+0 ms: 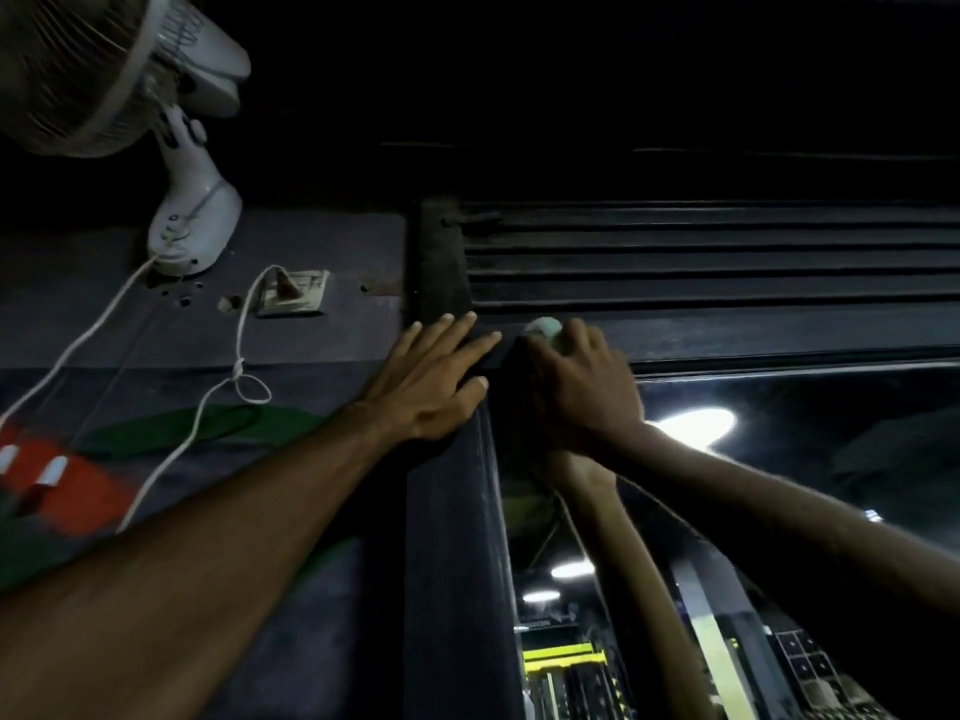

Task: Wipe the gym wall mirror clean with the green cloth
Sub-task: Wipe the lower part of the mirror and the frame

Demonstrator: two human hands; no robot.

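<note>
The wall mirror fills the lower right, inside a dark frame, and reflects ceiling lights and gym machines. My right hand presses at the mirror's top left corner, closed over a bunched pale green cloth that peeks out above my fingers. The reflection of my arm shows just below it. My left hand lies flat with fingers spread on the frame's upper left corner and holds nothing.
A white wall fan hangs at the upper left. Its white cords dangle past a wall socket over the painted wall. Dark horizontal slats run above the mirror.
</note>
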